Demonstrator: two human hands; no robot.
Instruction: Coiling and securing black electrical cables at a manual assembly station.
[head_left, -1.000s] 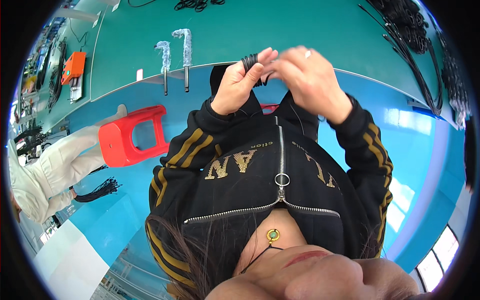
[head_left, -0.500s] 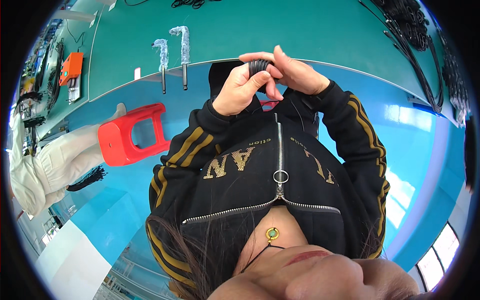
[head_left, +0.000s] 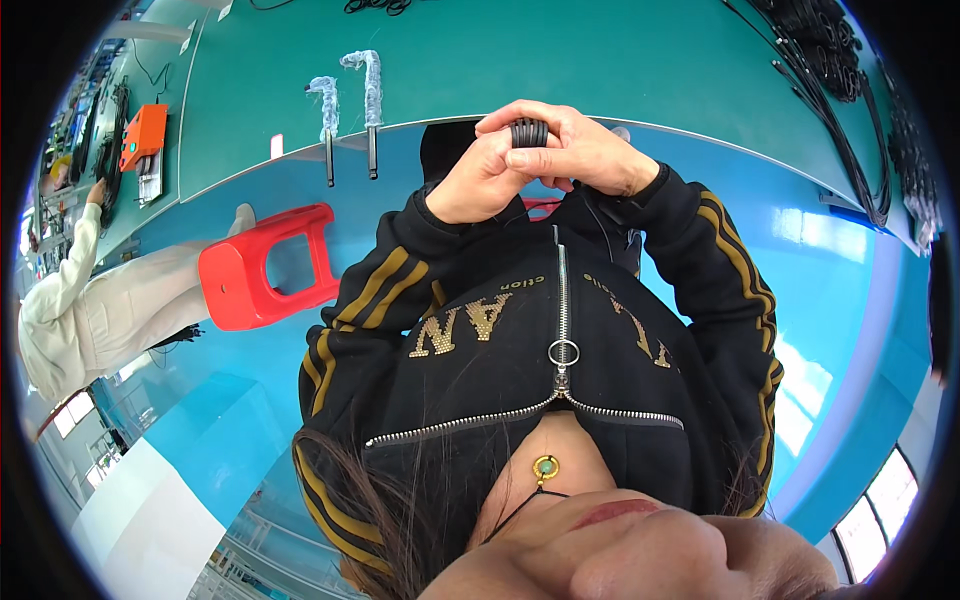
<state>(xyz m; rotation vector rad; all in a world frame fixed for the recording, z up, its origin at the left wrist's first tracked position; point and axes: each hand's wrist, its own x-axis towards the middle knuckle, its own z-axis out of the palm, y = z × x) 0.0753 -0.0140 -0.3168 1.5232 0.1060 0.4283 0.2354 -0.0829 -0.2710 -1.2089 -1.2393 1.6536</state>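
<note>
In front of my chest, by the table's near edge, a small tight coil of black cable point(head_left: 529, 133) is held between my two hands. My left hand point(head_left: 474, 180) is closed around it from the left, with its fingers mostly hidden. From the right, my right hand point(head_left: 590, 150) laps over the coil, its fingers along the far side and its thumb across the near side. Several turns of cable show between them. A thin dark strand point(head_left: 598, 212) hangs below my right hand.
Two hooked rods in pale wrapping point(head_left: 372, 100) stick out over the green table's point(head_left: 480, 60) edge. Black cable bundles point(head_left: 825, 120) lie at the right. An orange device point(head_left: 144, 137), a red stool point(head_left: 250, 275) and a co-worker in white point(head_left: 110, 310) are at left.
My right hand has moved left and closed over the coil; its raised thumb has come down across it. The co-worker's arm now stretches toward the bench at left.
</note>
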